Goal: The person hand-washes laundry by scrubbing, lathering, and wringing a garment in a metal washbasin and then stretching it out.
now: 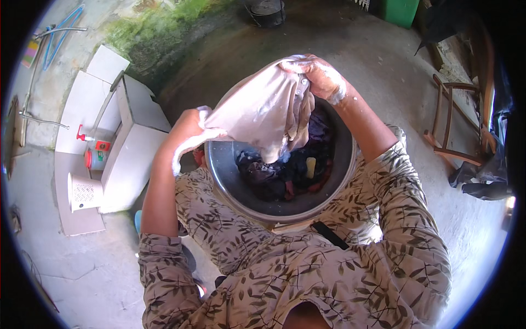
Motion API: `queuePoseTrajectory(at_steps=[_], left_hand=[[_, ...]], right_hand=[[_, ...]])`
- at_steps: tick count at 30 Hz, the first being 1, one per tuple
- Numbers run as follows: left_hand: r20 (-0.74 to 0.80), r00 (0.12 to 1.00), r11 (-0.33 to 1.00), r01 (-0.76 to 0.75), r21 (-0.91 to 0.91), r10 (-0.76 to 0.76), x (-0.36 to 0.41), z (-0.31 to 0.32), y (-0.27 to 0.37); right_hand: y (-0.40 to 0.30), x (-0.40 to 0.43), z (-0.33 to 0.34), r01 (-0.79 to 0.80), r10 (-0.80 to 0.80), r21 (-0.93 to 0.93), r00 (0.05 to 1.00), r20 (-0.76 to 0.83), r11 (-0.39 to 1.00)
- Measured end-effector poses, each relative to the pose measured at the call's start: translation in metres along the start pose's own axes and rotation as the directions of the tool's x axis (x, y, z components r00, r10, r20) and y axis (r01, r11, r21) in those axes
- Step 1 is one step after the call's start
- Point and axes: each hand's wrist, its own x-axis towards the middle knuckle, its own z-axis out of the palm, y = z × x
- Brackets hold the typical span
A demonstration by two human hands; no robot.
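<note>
A wet, pale pinkish-beige garment with buttons (257, 105) is stretched out above a round, dark basin (224, 172). My left hand (191, 127), streaked with suds, grips one side of it. Higher up and to the right, my right hand (318, 76) holds the buttoned edge, foam covering its fingers and wrist. The garment's lower end hangs down into the basin. Dark wet clothes (263, 172) lie in there, and a yellowish bar (311, 167), apparently soap, rests on top of them. Cloth hides part of the basin's far side.
At left stands a white tiled ledge (131, 164) with a pump bottle (88, 137), a red-lidded jar (95, 159) and a white patterned container (84, 192). A wooden frame (450, 119) leans at right. A dark pot (268, 12) and a green container (398, 12) sit farther back.
</note>
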Motion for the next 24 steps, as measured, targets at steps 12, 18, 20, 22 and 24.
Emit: queuePoseTrajectory(at_steps=[12, 18, 20, 22, 24], left_hand=[[-0.273, 0.962, 0.422, -0.261, -0.868, 0.032, 0.024, 0.047, -0.046], [-0.368, 0.898, 0.305, -0.29, -0.907, -0.24, 0.041, 0.091, -0.053], [-0.344, 0.889, 0.26, -0.27, -0.927, -0.304, 0.05, 0.109, -0.046], [-0.289, 0.952, 0.043, -0.286, -0.957, -0.102, 0.047, 0.122, -0.04], [-0.223, 0.97, -0.2, -0.2, -0.959, 0.098, 0.066, 0.151, -0.101]], right_hand=[[0.01, 0.005, -0.003, -0.018, 0.059, 0.512, 0.996, -0.064, 0.859], [0.06, 0.021, 0.004, -0.063, 0.275, 0.712, 0.943, -0.186, 0.699], [0.097, 0.026, -0.016, -0.018, 0.293, 0.754, 0.927, -0.233, 0.657], [0.112, 0.021, 0.019, -0.07, 0.174, 0.44, 0.964, -0.201, 0.895], [0.143, 0.021, 0.059, 0.034, -0.027, 0.071, 0.994, -0.106, 0.997]])
